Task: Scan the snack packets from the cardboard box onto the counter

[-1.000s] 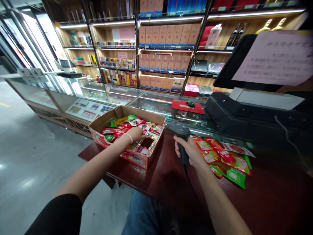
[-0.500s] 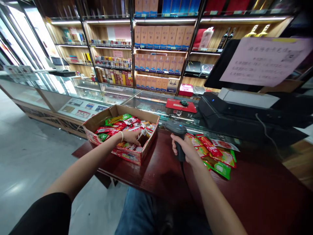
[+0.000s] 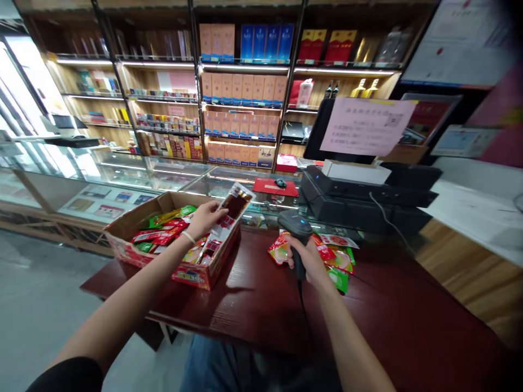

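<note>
My left hand [image 3: 204, 220] is closed on a long snack packet [image 3: 236, 204] with a clear and brown top and a white and red lower part. It holds the packet tilted over the right side of a cardboard box [image 3: 214, 272]. Red and green snack packets [image 3: 163, 231] lie jumbled in that box. Above the table, my right hand [image 3: 307, 258] grips a black barcode scanner [image 3: 297, 226] by its handle, its cable hanging down. Behind and beside the scanner, more snack packets [image 3: 341, 258] are spread on the dark red table [image 3: 253, 294].
A glass counter [image 3: 175, 177] runs behind the table, with a red mouse pad [image 3: 275, 187] on it. To the right stands a black checkout machine [image 3: 351, 190] with a paper notice [image 3: 368, 128] on its screen. Shelves [image 3: 245, 68] of boxes and bottles line the wall.
My left hand has come up out of the box with the long packet in it. The view has swung to the right. My right hand still holds the scanner.
</note>
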`<state>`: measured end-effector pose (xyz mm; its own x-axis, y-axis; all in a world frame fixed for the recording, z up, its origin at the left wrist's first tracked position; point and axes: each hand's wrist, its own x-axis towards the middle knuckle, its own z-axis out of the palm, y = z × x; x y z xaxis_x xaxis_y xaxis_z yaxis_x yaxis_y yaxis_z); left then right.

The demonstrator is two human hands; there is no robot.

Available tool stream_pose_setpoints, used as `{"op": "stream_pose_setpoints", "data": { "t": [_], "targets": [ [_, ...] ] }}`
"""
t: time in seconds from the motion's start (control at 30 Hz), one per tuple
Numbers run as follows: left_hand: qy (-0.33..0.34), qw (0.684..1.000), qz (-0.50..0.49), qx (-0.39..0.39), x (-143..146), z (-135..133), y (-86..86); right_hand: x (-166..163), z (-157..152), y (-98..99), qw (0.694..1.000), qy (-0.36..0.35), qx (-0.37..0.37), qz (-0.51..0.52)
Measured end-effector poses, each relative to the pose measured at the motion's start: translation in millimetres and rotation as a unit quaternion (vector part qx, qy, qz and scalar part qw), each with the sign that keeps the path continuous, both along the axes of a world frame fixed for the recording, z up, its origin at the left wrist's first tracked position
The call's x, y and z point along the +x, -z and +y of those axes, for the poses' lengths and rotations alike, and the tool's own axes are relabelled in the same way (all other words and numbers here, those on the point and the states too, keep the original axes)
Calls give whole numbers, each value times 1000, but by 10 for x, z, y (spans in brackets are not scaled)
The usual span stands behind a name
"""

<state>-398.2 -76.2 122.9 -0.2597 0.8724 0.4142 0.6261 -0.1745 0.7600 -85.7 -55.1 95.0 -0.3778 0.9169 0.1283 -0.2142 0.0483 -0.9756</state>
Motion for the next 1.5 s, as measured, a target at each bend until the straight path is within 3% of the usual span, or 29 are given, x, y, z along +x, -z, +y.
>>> {"op": "stream_pose_setpoints", "data": {
  "t": [0.27, 0.5, 0.67, 0.9, 1.03, 1.2, 1.37, 1.5],
  "targets": [
    [57, 992, 102, -41, 755, 166, -45, 414, -125, -77, 997, 60, 35, -46],
    [103, 982, 148, -52, 1055, 237, 22, 664, -252, -96, 990, 42, 49, -126],
    [135, 979, 142, -59, 1205, 304, 81, 849, -215, -3, 994, 52, 28, -89],
    [115, 972, 203, -23, 1706, 580, 371, 1354, -139, 89, 986, 168, -22, -6],
    [94, 953, 287, 6, 2114, 813, 559, 1738, -169, 136, 977, 210, -29, 17],
    [121, 925, 358, 29, 2653, 1123, 725, 2080, -282, 185, 967, 250, -34, 25],
    [179, 896, 404, -54, 3111, 1351, 846, 2233, -394, 188, 964, 262, -41, 14],
    [219, 880, 409, -100, 3237, 1448, 939, 2266, -430, 187, 963, 265, -42, 4]
  ]
}}
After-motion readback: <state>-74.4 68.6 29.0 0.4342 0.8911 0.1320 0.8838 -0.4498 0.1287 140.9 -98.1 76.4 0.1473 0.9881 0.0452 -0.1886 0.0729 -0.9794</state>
